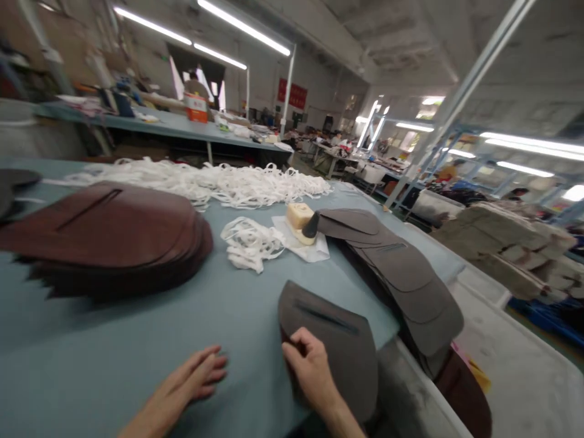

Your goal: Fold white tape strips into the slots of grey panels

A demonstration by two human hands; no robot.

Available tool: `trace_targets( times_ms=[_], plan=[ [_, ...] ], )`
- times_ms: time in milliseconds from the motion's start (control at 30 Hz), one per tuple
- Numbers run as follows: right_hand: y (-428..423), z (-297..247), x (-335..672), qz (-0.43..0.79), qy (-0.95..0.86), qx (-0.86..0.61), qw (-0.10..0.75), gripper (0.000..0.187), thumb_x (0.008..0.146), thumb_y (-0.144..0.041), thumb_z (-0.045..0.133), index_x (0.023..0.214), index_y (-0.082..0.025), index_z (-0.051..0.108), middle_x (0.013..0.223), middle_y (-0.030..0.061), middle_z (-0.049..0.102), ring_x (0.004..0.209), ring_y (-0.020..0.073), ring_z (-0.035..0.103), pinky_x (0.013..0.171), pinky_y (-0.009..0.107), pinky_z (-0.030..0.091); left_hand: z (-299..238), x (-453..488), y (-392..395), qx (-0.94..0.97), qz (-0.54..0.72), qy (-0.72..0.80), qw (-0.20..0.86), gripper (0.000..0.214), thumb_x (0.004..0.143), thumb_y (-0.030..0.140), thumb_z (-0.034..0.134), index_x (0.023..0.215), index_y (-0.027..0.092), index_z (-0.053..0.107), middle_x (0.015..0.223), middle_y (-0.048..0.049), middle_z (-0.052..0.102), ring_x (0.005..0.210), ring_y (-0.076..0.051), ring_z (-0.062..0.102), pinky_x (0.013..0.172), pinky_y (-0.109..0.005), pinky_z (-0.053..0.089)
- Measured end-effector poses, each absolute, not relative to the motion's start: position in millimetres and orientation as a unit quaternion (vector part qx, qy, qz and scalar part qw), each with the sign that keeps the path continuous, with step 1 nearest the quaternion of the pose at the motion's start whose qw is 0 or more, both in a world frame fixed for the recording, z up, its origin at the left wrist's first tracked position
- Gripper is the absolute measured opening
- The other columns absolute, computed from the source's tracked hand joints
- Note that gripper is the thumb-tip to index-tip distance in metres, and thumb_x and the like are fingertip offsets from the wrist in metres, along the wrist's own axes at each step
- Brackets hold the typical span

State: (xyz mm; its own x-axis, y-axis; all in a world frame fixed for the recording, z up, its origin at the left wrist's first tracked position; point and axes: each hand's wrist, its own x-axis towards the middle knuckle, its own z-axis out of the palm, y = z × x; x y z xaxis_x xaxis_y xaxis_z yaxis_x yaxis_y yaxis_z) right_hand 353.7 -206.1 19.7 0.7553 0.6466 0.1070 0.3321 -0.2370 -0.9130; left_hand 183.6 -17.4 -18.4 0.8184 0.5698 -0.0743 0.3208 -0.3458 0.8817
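Note:
My right hand [310,368] pinches the left edge of a dark grey, round-cornered leather-like panel [335,340] with a long slit in it. The panel is tilted over the near edge of the blue-green table [241,316]. To the left, my left hand [194,377] is held over the tabletop, fingers stretched out and holding nothing. Beyond it lies a thick stack of brown panels [123,225], the top one slitted too. Similar grey panels [401,267] overlap in a fanned row at the right, hanging over the table edge.
A small heap of white strips [253,240] lies mid-table, with a long pile of strips [205,182] behind it. A yellowish block [300,216] and a dark-tipped object sit on white paper [314,249]. A white bin [515,347] stands at the right.

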Motion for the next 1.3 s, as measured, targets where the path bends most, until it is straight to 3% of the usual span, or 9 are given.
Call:
trace_targets(
  times_ms=[67,200,300,400,533,667,867,1067,1300],
  plan=[
    [-178.6,10.0,288.3,0.220,-0.399,-0.743,0.490,0.017,0.079,-0.026,0.060,0.065,-0.019,0.055,0.066,-0.0041,0.052,0.065,0.0101,0.047,0.063,0.020,0.039,-20.7,178.4,-14.4,0.663,0.093,0.382,0.637,0.059,0.086,0.063,0.035,0.118,0.017,0.053,0.102,-0.0123,0.069,0.086,-0.024,0.068,0.069,-0.035,0.056],
    [-165.1,11.2,235.0,0.302,-0.574,-0.621,0.440,0.011,0.083,-0.031,0.061,0.078,-0.024,0.065,0.085,-0.0010,0.064,0.081,0.0127,0.057,0.074,0.022,0.044,-7.8,150.5,-1.9,0.540,0.132,0.434,0.709,0.060,0.070,0.052,0.066,0.115,0.012,0.056,0.096,-0.0115,0.071,0.083,-0.027,0.068,0.071,-0.037,0.054],
    [-169.1,7.9,274.5,0.189,-0.545,-0.697,0.427,0.022,0.091,-0.030,0.048,0.081,-0.021,0.065,0.095,0.0053,0.064,0.094,0.0174,0.056,0.086,0.031,0.043,5.3,122.1,0.7,0.490,0.145,0.434,0.742,0.058,0.070,0.045,0.069,0.117,0.014,0.056,0.095,-0.0101,0.071,0.078,-0.026,0.068,0.070,-0.037,0.054],
    [-173.0,-6.7,329.9,-0.005,-0.424,-0.854,0.302,0.035,0.082,-0.043,0.059,0.102,-0.015,0.063,0.110,0.0171,0.057,0.106,0.0321,0.049,0.088,0.048,0.040,14.8,105.9,-2.0,0.462,0.143,0.427,0.764,0.057,0.071,0.043,0.070,0.119,0.016,0.056,0.100,-0.0097,0.071,0.082,-0.026,0.068,0.074,-0.037,0.054],
    [-175.8,-16.0,361.4,-0.001,-0.395,-0.896,0.202,0.065,0.072,-0.044,0.068,0.124,-0.008,0.051,0.113,0.0216,0.054,0.108,0.0368,0.048,0.085,0.049,0.042,24.2,106.4,-5.2,0.445,0.134,0.421,0.779,0.057,0.068,0.038,0.074,0.118,0.017,0.056,0.101,-0.0095,0.071,0.084,-0.026,0.068,0.075,-0.035,0.054],
    [-177.1,-1.1,364.6,0.145,-0.336,-0.877,0.311,0.075,0.062,-0.042,0.076,0.125,-0.010,0.048,0.112,0.0173,0.058,0.103,0.0316,0.055,0.089,0.044,0.043,29.7,105.1,-8.0,0.379,0.113,0.412,0.821,0.052,0.071,0.033,0.072,0.118,0.017,0.054,0.102,-0.0119,0.070,0.080,-0.026,0.069,0.074,-0.039,0.055],
    [-191.8,19.5,368.3,0.522,-0.222,-0.597,0.567,0.040,0.072,-0.037,0.071,0.104,-0.015,0.060,0.099,0.0084,0.068,0.087,0.0214,0.064,0.082,0.036,0.049,25.1,86.0,-16.0,0.328,0.119,0.426,0.835,0.048,0.072,0.025,0.071,0.117,0.015,0.054,0.100,-0.0143,0.070,0.083,-0.029,0.069,0.078,-0.045,0.055],
    [-191.8,12.6,373.1,0.614,-0.190,-0.476,0.600,0.034,0.069,-0.033,0.075,0.094,-0.012,0.067,0.085,0.0080,0.071,0.073,0.0175,0.065,0.077,0.033,0.050,19.6,73.7,-19.8,0.294,0.122,0.412,0.854,0.040,0.068,0.020,0.072,0.106,0.015,0.061,0.094,-0.0113,0.072,0.081,-0.027,0.069,0.077,-0.039,0.056],
    [-191.8,3.6,363.7,0.666,-0.178,-0.405,0.601,0.037,0.065,-0.044,0.077,0.082,-0.013,0.066,0.057,-0.0004,0.061,0.046,0.0080,0.051,0.048,0.019,0.043,6.8,52.2,-13.7,0.263,0.106,0.353,0.892,0.015,0.059,0.020,0.075,0.071,0.015,0.069,0.070,-0.0062,0.071,0.067,-0.023,0.068,0.066,-0.033,0.057]
  ],
)
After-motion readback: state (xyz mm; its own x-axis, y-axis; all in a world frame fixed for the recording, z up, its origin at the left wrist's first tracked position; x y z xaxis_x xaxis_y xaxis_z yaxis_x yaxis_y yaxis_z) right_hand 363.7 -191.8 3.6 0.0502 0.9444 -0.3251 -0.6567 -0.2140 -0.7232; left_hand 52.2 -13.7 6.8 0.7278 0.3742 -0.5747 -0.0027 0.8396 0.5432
